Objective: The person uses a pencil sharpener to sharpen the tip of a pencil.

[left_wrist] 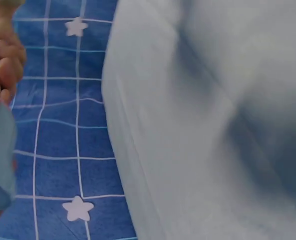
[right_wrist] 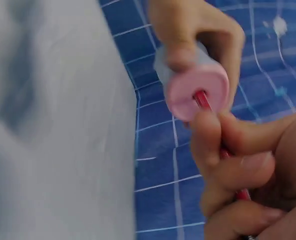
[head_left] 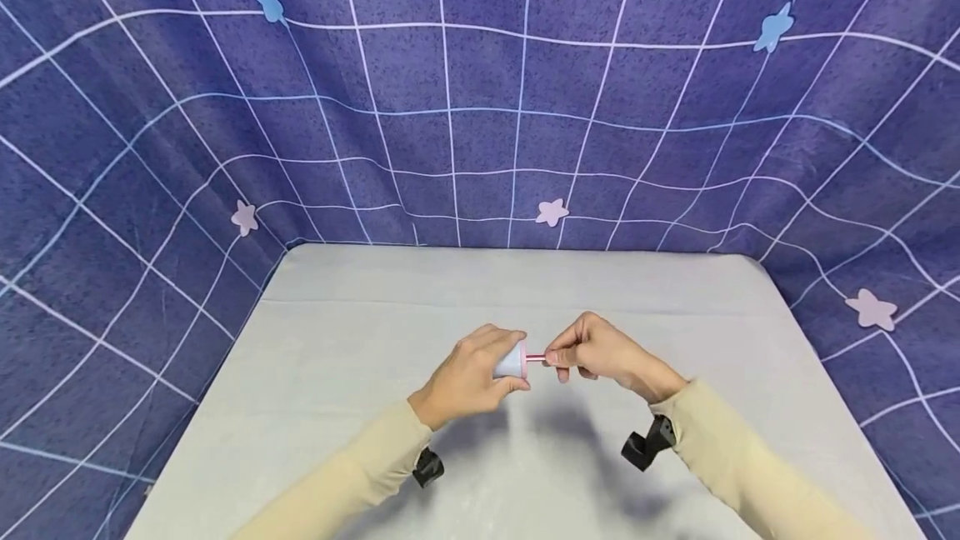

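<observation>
My left hand grips a light blue pencil sharpener with a pink end, fingers over the top and thumb below. My right hand pinches a red pencil between thumb and fingers. In the right wrist view the pencil enters a hole in the sharpener's round pink face; its tip is hidden inside. Both hands are held above the white table, with the sharpener lying sideways between them. The left wrist view catches only part of the blue sharpener body at its left edge.
A white-covered table spreads beneath the hands, with their shadows on it. Behind and at both sides hangs a blue-purple curtain with grid lines and stars. Black wrist cameras sit on both sleeves.
</observation>
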Demonstrator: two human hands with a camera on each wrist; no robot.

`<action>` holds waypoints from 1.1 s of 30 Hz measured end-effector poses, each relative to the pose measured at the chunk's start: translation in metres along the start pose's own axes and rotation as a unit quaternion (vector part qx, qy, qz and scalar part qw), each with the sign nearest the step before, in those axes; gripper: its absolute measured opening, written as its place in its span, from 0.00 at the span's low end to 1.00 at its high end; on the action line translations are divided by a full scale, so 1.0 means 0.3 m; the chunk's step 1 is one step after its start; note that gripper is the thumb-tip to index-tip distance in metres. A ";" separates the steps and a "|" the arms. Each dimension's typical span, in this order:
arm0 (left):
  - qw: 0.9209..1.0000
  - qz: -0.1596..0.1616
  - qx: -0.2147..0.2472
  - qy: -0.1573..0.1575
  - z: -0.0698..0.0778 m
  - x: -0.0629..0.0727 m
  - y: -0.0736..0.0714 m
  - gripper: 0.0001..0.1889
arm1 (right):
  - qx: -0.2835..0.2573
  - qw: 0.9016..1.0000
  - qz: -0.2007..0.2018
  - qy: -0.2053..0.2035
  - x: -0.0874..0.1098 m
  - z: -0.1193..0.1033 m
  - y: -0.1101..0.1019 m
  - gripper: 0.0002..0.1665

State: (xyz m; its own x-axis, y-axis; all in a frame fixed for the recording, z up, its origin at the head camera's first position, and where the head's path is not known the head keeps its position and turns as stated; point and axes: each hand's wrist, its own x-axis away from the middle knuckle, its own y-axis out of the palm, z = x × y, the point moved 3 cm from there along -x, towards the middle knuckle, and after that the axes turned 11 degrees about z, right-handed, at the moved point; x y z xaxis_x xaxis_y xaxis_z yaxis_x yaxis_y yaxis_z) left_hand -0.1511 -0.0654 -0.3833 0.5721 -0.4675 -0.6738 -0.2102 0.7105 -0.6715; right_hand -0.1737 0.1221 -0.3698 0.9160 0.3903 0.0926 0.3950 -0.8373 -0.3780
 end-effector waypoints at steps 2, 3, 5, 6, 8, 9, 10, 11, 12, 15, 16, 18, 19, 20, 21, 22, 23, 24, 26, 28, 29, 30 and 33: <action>0.997 0.032 -0.039 0.059 0.010 0.012 0.008 0.31 | -0.046 0.996 -0.043 0.058 -0.010 0.017 -0.008 0.12; 0.993 0.045 -0.063 0.090 0.016 0.015 0.011 0.31 | -0.063 0.993 -0.062 0.075 -0.012 0.027 -0.010 0.14; 0.982 0.061 -0.107 0.141 0.023 0.024 0.014 0.32 | -0.088 0.987 -0.087 0.103 -0.015 0.047 -0.006 0.15; 0.977 0.064 -0.124 0.159 0.026 0.027 0.016 0.33 | -0.097 0.984 -0.095 0.113 -0.014 0.057 -0.004 0.16; 0.975 0.058 -0.136 0.165 0.029 0.029 0.020 0.33 | -0.097 0.984 -0.092 0.117 -0.013 0.075 -0.001 0.17; 0.978 0.051 -0.132 0.155 0.028 0.029 0.022 0.32 | -0.089 0.987 -0.082 0.109 -0.012 0.081 0.002 0.17; 0.982 0.041 -0.121 0.139 0.025 0.029 0.025 0.32 | -0.077 0.990 -0.070 0.095 -0.011 0.084 0.004 0.16; 0.987 0.029 -0.109 0.119 0.021 0.029 0.028 0.32 | -0.060 0.994 -0.056 0.076 -0.010 0.086 0.007 0.15; 0.991 0.016 -0.093 0.096 0.017 0.027 0.028 0.31 | -0.043 0.997 -0.039 0.054 -0.008 0.086 0.011 0.14; 0.997 -0.015 -0.067 0.038 0.002 0.015 0.019 0.30 | 0.005 0.999 0.026 -0.036 -0.003 0.075 0.024 0.10; 0.997 -0.024 -0.068 0.025 -0.004 0.008 0.012 0.30 | 0.024 0.996 0.050 -0.076 -0.001 0.069 0.029 0.09; 0.997 -0.040 -0.071 0.002 -0.016 -0.011 -0.010 0.30 | 0.076 0.977 0.109 -0.168 0.003 0.058 0.041 0.09; 0.996 -0.050 -0.071 -0.010 -0.023 -0.023 -0.021 0.30 | 0.112 0.958 0.143 -0.223 0.006 0.051 0.046 0.10; 0.995 -0.061 -0.069 -0.024 -0.029 -0.035 -0.032 0.30 | 0.151 0.933 0.178 -0.273 0.008 0.047 0.050 0.11; 0.994 -0.074 -0.065 -0.039 -0.036 -0.047 -0.044 0.30 | 0.191 0.902 0.211 -0.324 0.011 0.043 0.055 0.12; 0.993 -0.089 -0.060 -0.053 -0.042 -0.059 -0.054 0.31 | 0.228 0.866 0.245 -0.371 0.015 0.041 0.059 0.12; 0.991 -0.105 -0.048 -0.068 -0.047 -0.070 -0.063 0.31 | 0.255 0.833 0.271 -0.409 0.019 0.040 0.062 0.11; 0.989 -0.121 -0.038 -0.080 -0.053 -0.081 -0.070 0.30 | 0.276 0.802 0.294 -0.442 0.021 0.041 0.066 0.10; 0.983 -0.155 -0.006 -0.103 -0.060 -0.101 -0.081 0.26 | 0.297 0.753 0.324 -0.489 0.025 0.045 0.071 0.11; 0.974 -0.185 0.030 -0.125 -0.067 -0.116 -0.088 0.21 | 0.303 0.719 0.343 -0.524 0.028 0.045 0.075 0.14; 0.969 -0.198 0.050 -0.137 -0.071 -0.122 -0.091 0.17 | 0.304 0.703 0.350 -0.539 0.030 0.044 0.078 0.16; 0.964 -0.209 0.066 -0.148 -0.075 -0.127 -0.093 0.14 | 0.306 0.687 0.357 -0.554 0.031 0.042 0.080 0.15; 0.948 -0.230 0.118 -0.188 -0.087 -0.133 -0.103 0.09 | 0.310 0.648 0.370 -0.589 0.034 0.027 0.087 0.13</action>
State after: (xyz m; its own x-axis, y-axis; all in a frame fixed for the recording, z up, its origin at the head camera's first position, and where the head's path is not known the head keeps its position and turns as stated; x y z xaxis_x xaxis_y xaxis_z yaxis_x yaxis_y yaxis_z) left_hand -0.1881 -0.0823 -0.3437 0.8116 -0.5671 -0.1402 0.2868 0.5959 -0.7501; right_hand -0.1545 0.1074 -0.3864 0.0048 0.2974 -0.9548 -0.5612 -0.7895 -0.2487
